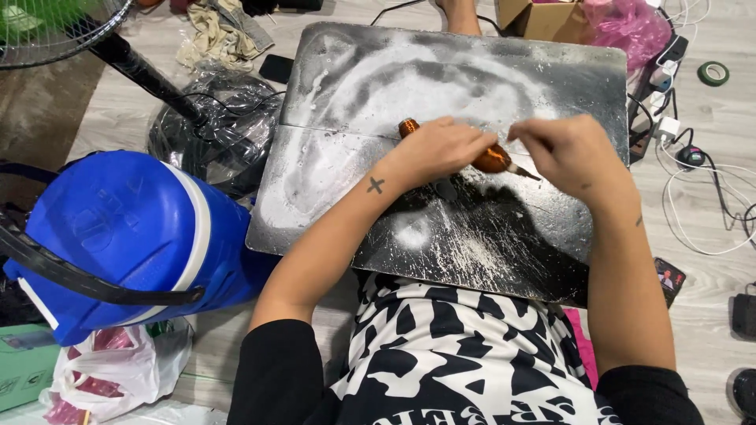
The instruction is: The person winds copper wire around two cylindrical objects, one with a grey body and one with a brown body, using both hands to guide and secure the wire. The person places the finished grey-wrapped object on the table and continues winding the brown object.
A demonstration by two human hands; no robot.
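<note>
Over dusty board (441, 71), orange tool (490, 160) gripped by left hand (438, 147) fingers.

The board (441, 212) lay across my lap. On it my left hand (441, 149) held the tool (488, 157), my right hand (571, 153) just beside. The cooler (118, 236) stood left, the cables (701, 181) right.

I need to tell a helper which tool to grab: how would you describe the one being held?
Find the big dark board dusted with white powder on the floor. Over its middle, the left hand grips a stubby orange-brown tool, with the right hand at its thin pointed tip. It is the only glossy orange thing on the board.
</note>
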